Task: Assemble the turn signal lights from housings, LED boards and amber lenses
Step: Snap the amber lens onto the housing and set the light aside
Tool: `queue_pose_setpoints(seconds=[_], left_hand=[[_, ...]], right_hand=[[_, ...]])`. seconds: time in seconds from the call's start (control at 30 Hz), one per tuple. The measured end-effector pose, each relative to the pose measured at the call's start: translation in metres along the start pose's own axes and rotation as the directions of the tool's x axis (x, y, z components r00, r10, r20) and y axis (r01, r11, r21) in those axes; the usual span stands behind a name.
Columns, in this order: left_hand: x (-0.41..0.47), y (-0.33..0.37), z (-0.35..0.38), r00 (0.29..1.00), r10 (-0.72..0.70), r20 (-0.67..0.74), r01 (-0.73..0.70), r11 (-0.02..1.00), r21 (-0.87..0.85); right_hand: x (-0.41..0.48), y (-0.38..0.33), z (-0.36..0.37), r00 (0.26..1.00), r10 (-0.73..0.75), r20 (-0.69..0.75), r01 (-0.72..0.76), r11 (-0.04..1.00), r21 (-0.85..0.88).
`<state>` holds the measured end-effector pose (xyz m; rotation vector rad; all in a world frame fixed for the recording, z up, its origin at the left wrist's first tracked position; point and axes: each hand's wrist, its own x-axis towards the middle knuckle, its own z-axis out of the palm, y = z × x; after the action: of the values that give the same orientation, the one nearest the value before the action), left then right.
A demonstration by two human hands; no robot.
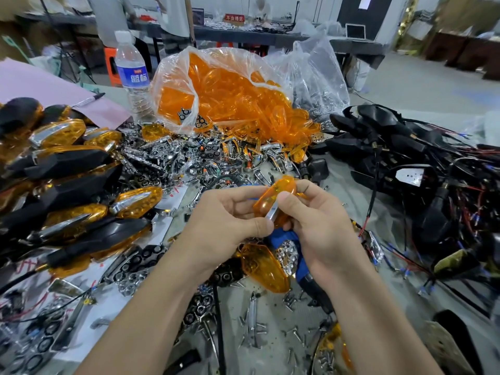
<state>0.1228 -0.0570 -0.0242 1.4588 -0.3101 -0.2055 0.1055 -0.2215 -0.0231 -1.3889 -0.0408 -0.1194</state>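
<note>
Currently the amber lens (280, 189) is held clear of the desk (400, 301) at centre, its long axis running from lower left to upper right. The left hand (230, 212) pinches its near end and the right hand (313, 220) grips the far end, thumb on top. A chrome trim strip (271, 213) sits between the thumbs. Judgement: both hands are equally placed to seat the strip.

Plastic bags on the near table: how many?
2. The bag of amber lenses sits centre-back, right of the water bottle; the clear bag of small metal parts stands to its right. Others may lie hidden under the piles.
</note>
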Motion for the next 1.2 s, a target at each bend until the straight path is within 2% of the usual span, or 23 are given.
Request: queue_pose_setpoints(seconds=[0.2, 0.27, 0.33, 0.43, 0.53, 0.6, 0.67, 0.7, 0.8, 0.87, 0.93, 1.0, 1.1, 1.17, 1.2], left_hand=[[0.002, -0.003, -0.002, 0.994, 0.089, -0.056, -0.082, 0.988, 0.128], [0.002, -0.003, 0.001, 0.988, 0.136, -0.079, -0.119, 0.975, 0.187], [0.002, -0.004, 0.004, 0.971, 0.197, -0.134, -0.153, 0.947, 0.282], [0.000, -0.003, 0.006, 0.923, 0.310, -0.227, -0.164, 0.852, 0.497], [-0.005, 0.007, 0.006, 0.887, 0.430, -0.166, -0.223, 0.715, 0.663], [-0.006, 0.010, 0.005, 0.909, 0.385, -0.157, -0.226, 0.774, 0.591], [-0.004, 0.011, 0.004, 0.933, 0.286, -0.218, -0.177, 0.893, 0.414], [-0.002, 0.010, 0.002, 0.935, 0.248, -0.255, -0.145, 0.920, 0.365], [-0.001, 0.010, -0.004, 0.946, 0.191, -0.263, -0.067, 0.906, 0.418], [0.000, 0.010, -0.009, 0.944, 0.159, -0.290, -0.011, 0.891, 0.454], [0.001, 0.012, -0.018, 0.892, 0.174, -0.416, 0.081, 0.846, 0.527], [0.001, 0.016, -0.029, 0.803, 0.201, -0.561, 0.197, 0.799, 0.568], [0.001, 0.018, -0.047, 0.685, 0.234, -0.690, 0.337, 0.737, 0.585], [0.001, 0.015, -0.051, 0.689, 0.230, -0.688, 0.444, 0.616, 0.651], [0.001, 0.014, -0.052, 0.702, 0.212, -0.680, 0.485, 0.556, 0.675]], right_hand=[[0.000, -0.001, -0.002, 0.998, 0.000, 0.058, 0.005, 0.997, -0.079], [-0.001, -0.001, 0.003, 1.000, -0.005, 0.013, 0.006, 0.998, -0.064], [-0.003, 0.003, 0.010, 0.995, -0.053, -0.080, 0.042, 0.989, -0.138], [-0.005, 0.007, 0.017, 0.981, -0.135, -0.142, 0.082, 0.941, -0.327], [-0.003, 0.006, 0.018, 0.986, -0.110, -0.128, 0.070, 0.958, -0.278], [-0.002, 0.005, 0.017, 0.988, -0.098, -0.121, 0.064, 0.964, -0.259], [-0.002, 0.003, 0.015, 0.990, -0.100, -0.097, 0.068, 0.955, -0.289], [-0.002, 0.002, 0.014, 0.993, -0.097, -0.072, 0.069, 0.947, -0.314], [-0.005, -0.002, 0.012, 0.998, -0.069, -0.009, 0.062, 0.947, -0.316], [-0.007, -0.003, 0.011, 0.994, -0.102, -0.041, 0.078, 0.917, -0.390], [-0.010, -0.004, 0.010, 0.977, -0.184, -0.109, 0.101, 0.844, -0.526], [-0.011, -0.005, 0.011, 0.963, -0.254, -0.093, 0.126, 0.727, -0.674], [-0.016, -0.006, 0.029, 0.973, -0.215, 0.082, 0.175, 0.462, -0.870], [-0.019, -0.001, 0.042, 0.966, -0.105, 0.236, 0.254, 0.232, -0.939], [-0.020, 0.001, 0.047, 0.956, -0.047, 0.291, 0.295, 0.152, -0.943]])
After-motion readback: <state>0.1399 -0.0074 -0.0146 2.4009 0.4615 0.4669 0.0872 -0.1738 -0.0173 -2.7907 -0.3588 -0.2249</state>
